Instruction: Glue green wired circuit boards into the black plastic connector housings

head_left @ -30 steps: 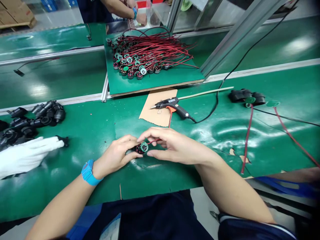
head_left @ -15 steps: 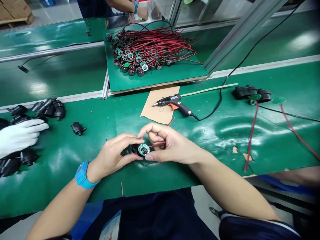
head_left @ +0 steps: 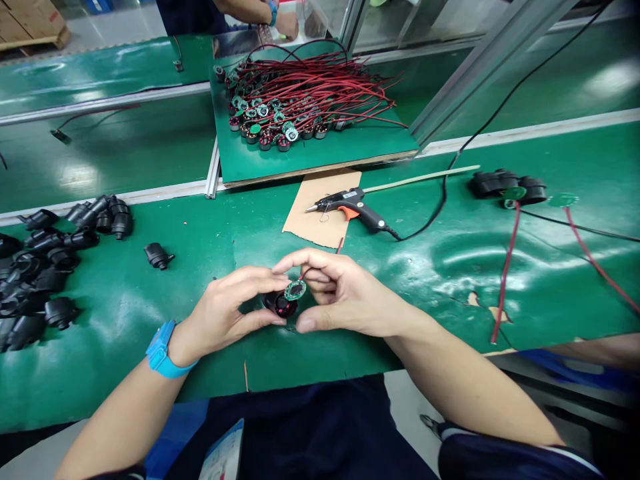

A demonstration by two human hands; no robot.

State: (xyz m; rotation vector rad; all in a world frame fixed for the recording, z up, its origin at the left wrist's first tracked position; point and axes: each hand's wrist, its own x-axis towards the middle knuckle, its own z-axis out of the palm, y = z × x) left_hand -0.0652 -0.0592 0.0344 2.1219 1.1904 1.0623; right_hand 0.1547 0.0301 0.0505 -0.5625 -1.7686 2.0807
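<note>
My left hand (head_left: 235,303) grips a small round black housing (head_left: 283,305) between its thumb and fingers, with its open end towards me. A round green circuit board (head_left: 295,289) stands tilted at the mouth of the housing, lifted off it at the lower side. From the board a red wire (head_left: 305,273) runs into the curled fingers of my right hand (head_left: 340,293) and comes out above them. My right thumb is apart from the board, and the index finger arches over it. Beyond my hands, a black glue gun (head_left: 350,201) lies on a cardboard piece (head_left: 307,200).
On the raised green board (head_left: 320,163) at the back lie many round parts with red wires (head_left: 320,87). Black fittings (head_left: 45,267) are heaped at left, one lone fitting (head_left: 158,255) beside them. Black round parts (head_left: 507,185) sit at right. Across the bench is a co-worker's arm (head_left: 247,10).
The circuit board has tipped up from the housing, and my right thumb has moved off it. A co-worker's white-gloved hand at the left has gone out of view.
</note>
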